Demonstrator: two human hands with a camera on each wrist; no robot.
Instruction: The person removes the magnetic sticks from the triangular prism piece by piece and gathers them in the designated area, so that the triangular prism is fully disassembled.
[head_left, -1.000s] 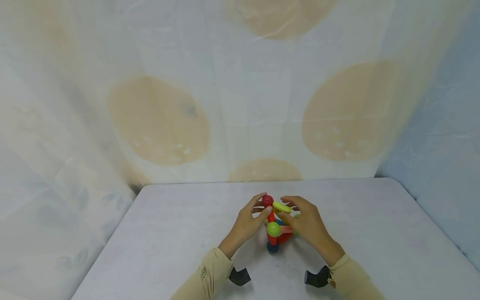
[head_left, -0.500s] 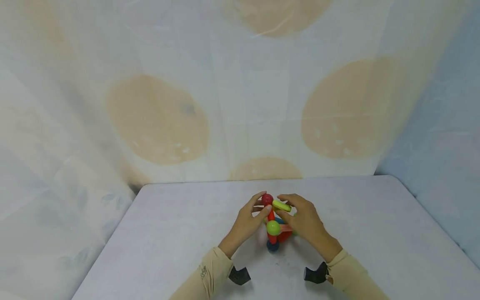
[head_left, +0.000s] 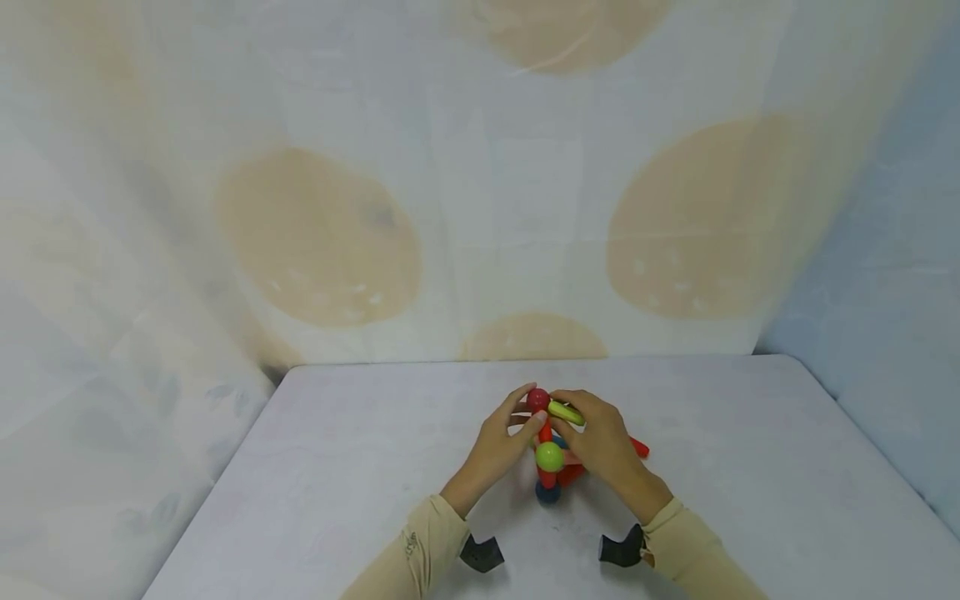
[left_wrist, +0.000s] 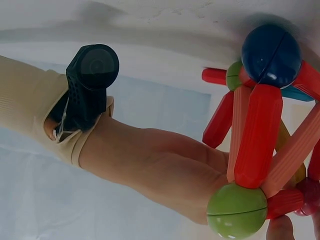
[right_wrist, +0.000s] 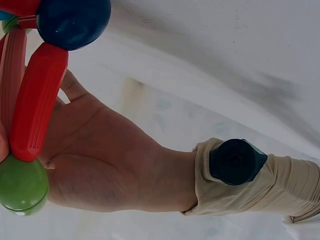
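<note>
A toy frame of coloured rods and balls (head_left: 551,454) stands on the table between both hands. On top of it sits a red ball (head_left: 537,400); my left hand (head_left: 501,442) pinches this ball with thumb and fingers. Against that ball my right hand (head_left: 603,446) holds a yellow-green rod (head_left: 565,412). Lower down are a green ball (head_left: 549,457) and a blue ball (head_left: 547,492). The left wrist view shows the blue ball (left_wrist: 270,55), a red rod (left_wrist: 257,135), the green ball (left_wrist: 237,210) and the right hand (left_wrist: 165,170). In the right wrist view, the left hand (right_wrist: 100,170) lies behind a red rod (right_wrist: 37,100).
The pale table (head_left: 360,467) has a rounded far edge, and a spotted cloth backdrop (head_left: 480,208) hangs close behind it and at both sides. One red rod (head_left: 639,447) pokes out to the right from behind the right hand. Black cameras (head_left: 480,554) sit on both wrists.
The right hand has shifted a little left and tilted the yellow-green rod down. A red rod now shows to the right of the right hand. The left hand has stayed on the red ball.
</note>
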